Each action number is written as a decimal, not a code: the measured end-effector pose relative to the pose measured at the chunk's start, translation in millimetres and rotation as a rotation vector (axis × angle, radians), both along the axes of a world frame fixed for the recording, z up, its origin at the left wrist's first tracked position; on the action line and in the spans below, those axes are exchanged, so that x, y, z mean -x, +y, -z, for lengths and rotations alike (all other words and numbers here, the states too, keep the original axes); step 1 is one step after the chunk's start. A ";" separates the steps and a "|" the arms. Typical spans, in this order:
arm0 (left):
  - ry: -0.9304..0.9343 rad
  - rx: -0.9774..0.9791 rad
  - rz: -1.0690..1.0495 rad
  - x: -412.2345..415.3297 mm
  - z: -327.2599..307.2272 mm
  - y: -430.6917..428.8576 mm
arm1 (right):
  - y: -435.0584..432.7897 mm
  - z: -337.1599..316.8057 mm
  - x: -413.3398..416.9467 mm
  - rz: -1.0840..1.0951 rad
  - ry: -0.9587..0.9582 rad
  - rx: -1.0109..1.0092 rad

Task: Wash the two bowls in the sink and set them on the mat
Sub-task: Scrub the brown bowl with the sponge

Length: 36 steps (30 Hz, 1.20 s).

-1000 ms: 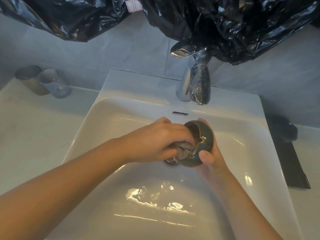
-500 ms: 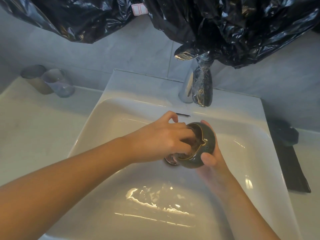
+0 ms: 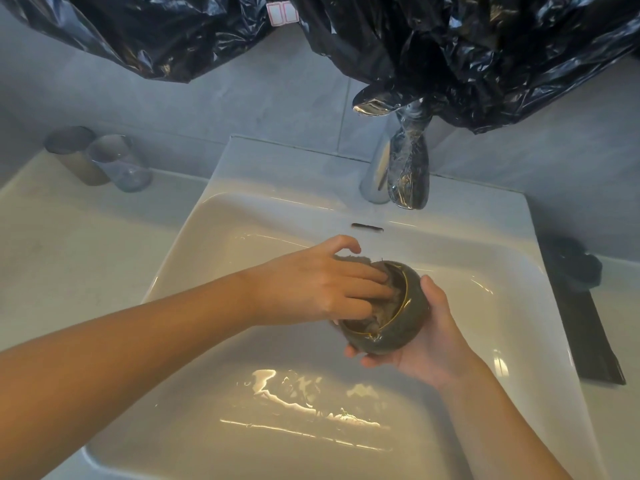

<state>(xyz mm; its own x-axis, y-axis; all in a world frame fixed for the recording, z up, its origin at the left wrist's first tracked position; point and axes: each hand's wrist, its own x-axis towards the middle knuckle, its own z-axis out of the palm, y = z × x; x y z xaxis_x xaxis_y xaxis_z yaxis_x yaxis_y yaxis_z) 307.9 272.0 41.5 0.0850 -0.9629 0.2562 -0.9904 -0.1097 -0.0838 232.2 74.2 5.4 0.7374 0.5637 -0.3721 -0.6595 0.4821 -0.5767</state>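
A small dark green bowl (image 3: 398,327) with a thin gold rim is held over the middle of the white sink (image 3: 214,216), tilted with its mouth toward the left. My right hand (image 3: 426,348) cups it from below and behind. My left hand (image 3: 325,289) reaches in from the left and presses a grey cloth (image 3: 377,313) into the bowl's inside with its fingers. A dark bowl-like object (image 3: 575,265) sits on the black mat (image 3: 588,341) at the right of the sink. No water runs from the faucet.
A chrome faucet (image 3: 401,168) stands behind the basin, partly wrapped in black plastic (image 3: 450,57) that hangs from above. Two cups (image 3: 100,161) stand on the counter at the back left. Water pools in the basin bottom.
The bowl has tipped its mouth more upward and leftward in my right hand. My left hand's fingers have shifted with the cloth, pushed deeper inside the bowl.
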 end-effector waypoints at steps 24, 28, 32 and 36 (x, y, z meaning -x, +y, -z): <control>1.475 0.248 -0.634 30.5 -6.1 -1.6 | 15.6 1.8 7.3 0.368 -0.851 0.696; 1.790 0.359 -0.653 31.2 -7.6 -1.1 | 11.7 5.4 3.6 0.319 -1.110 0.920; 1.940 0.467 -0.671 35.4 -6.0 -6.0 | 10.7 1.9 2.7 0.253 -1.151 1.020; 2.088 0.535 -0.661 40.7 -4.3 -8.0 | 9.8 -2.8 4.7 0.116 -0.922 1.022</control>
